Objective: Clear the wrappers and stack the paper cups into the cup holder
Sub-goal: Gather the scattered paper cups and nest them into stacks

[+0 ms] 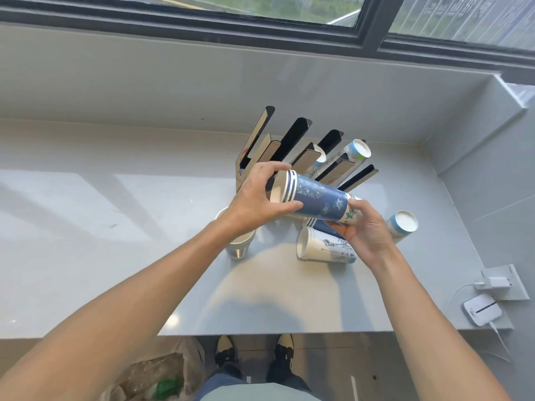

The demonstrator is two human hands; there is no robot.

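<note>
A stack of blue paper cups (315, 202) lies sideways in the air in front of the cup holder (298, 140), a cardboard rack of tall slanted slots. My left hand (257, 198) grips the stack's open rim end and my right hand (367, 227) holds its base end. One slot of the holder carries a white and blue cup stack (357, 150). On the counter lie a white printed cup stack (324, 248) on its side and another blue and white stack (402, 224) at the right. An upright cup stack (238, 247) stands under my left wrist.
The grey counter (115, 241) runs under a window sill and meets a wall at the right. A white charger in a wall socket (498, 283) and a small white device (482, 312) sit at the right edge. A plastic bag with wrappers (156, 374) is on the floor by my feet.
</note>
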